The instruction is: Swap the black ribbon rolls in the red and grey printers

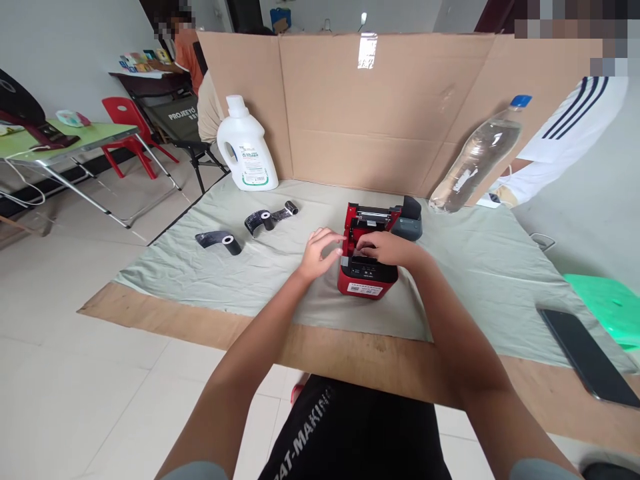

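Sitting near the middle of a pale green cloth (pixel 450 267) on the floor, a small red printer (pixel 367 257) has its lid (pixel 407 219) tipped back and its top open. Both hands are on it: the right hand (pixel 387 248) lies curled over the open top with fingers pressing down, though whether it grips anything small I cannot tell; the left hand (pixel 319 252) is loosely spread, fingertips touching the printer's left side and holding nothing. To the left lie two black ribbon rolls (pixel 273 218), partly unwound, and a third (pixel 220 240) nearer. Behind them stands a white jug (pixel 247 148), and a clear plastic bottle (pixel 475 159) leans against the cardboard screen (pixel 350 107). A dark phone (pixel 587 357) rests at the cloth's right edge. Judging from the light one-sided brace, a hard push from the right could slide the printer across the cloth, and fingers inside the open top could be pinched if the lid dropped
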### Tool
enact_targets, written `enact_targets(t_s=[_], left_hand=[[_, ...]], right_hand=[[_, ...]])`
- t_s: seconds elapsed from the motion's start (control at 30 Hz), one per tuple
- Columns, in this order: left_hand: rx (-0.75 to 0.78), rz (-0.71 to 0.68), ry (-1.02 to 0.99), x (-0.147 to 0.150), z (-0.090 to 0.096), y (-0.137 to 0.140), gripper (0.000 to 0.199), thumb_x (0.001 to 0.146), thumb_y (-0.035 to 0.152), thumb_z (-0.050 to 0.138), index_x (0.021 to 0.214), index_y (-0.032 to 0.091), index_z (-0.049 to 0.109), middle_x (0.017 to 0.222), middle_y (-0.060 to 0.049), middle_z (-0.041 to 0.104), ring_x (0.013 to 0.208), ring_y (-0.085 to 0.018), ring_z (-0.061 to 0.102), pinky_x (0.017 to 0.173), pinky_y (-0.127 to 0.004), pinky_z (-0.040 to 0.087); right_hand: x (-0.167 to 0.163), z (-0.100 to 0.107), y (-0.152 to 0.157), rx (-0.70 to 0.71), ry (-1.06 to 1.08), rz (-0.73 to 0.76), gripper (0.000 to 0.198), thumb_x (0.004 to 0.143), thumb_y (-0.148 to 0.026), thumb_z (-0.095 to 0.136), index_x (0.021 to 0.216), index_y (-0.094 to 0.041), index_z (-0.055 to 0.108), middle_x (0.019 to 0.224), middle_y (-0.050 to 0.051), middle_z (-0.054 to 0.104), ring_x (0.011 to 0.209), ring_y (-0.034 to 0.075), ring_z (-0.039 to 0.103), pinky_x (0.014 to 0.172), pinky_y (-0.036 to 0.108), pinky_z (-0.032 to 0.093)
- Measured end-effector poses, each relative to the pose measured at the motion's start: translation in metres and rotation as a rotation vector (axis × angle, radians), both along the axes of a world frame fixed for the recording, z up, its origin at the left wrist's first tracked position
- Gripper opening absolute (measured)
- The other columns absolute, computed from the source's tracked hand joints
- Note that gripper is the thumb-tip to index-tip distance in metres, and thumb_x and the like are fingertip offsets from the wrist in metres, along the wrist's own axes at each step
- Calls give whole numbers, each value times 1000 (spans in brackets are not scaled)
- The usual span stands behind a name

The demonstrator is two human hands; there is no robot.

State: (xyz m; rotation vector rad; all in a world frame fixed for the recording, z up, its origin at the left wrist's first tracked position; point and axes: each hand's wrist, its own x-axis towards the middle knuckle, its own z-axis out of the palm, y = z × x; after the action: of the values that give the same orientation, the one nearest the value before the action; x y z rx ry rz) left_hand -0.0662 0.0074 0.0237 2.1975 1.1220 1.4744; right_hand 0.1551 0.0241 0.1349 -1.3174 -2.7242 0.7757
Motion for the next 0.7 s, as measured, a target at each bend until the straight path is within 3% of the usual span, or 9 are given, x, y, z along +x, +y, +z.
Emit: enact_targets(t_s=[0.07,0.13,0.23,0.3,0.37,0.47,0.6,0.7], left_hand=[[54,-72,18,9,12,-9,38,94,57,62,110,25,77,103,-8,71,100,-25,61,95,-44,45],[86,-117,13,18,21,-15,27,93,49,68,100,26,80,99,-8,70,97,-24,61,93,-44,47],[162,-151,24,25,27,-19,19,94,39,70,86,25,80,89,-6,69,89,-21,60,87,-41,47],[217,-125,57,25,27,-19,19,94,38,70,86,26,81,84,-4,67,84,-19,59,83,-39,46],[264,-78,93,24,27,-20,19,96,38,69,88,26,82,81,-3,65,81,-17,57,80,-38,44],[346,-43,118,21,28,-23,19,97,38,68,90,28,82,80,-3,63,80,-16,55,79,-37,42],[378,-15,105,23,33,-28,19,98,40,68,94,30,83,83,-4,61,84,-18,55,80,-37,44],[324,22,74,28,34,-30,23,97,45,67,93,30,84,87,-5,62,88,-19,55,83,-38,46]], right_hand=[[8,17,-10,-70,50,8,24,96,-23,49,100,-21,73,106,5,76,94,22,68,81,32,48],[17,31,-19,-51,144,-31,28,99,-30,48,100,-22,75,99,3,76,89,21,67,79,33,49],[24,35,-21,233,323,-228,32,101,-35,45,105,-22,74,106,6,76,100,25,67,89,38,48],[25,26,-12,428,360,-344,32,101,-34,45,110,-20,72,115,10,75,113,30,64,100,44,45],[23,15,0,517,357,-360,31,101,-34,46,112,-19,70,118,13,74,116,32,63,103,47,43],[23,3,9,545,384,-307,35,105,-38,42,99,-20,71,102,11,76,97,28,68,92,43,48],[28,-17,-9,610,442,-279,50,108,-43,37,78,-21,70,80,8,76,79,26,70,86,42,50],[35,-46,-31,699,515,-206,48,109,-38,35,84,-22,73,90,7,80,84,25,74,97,46,49]])
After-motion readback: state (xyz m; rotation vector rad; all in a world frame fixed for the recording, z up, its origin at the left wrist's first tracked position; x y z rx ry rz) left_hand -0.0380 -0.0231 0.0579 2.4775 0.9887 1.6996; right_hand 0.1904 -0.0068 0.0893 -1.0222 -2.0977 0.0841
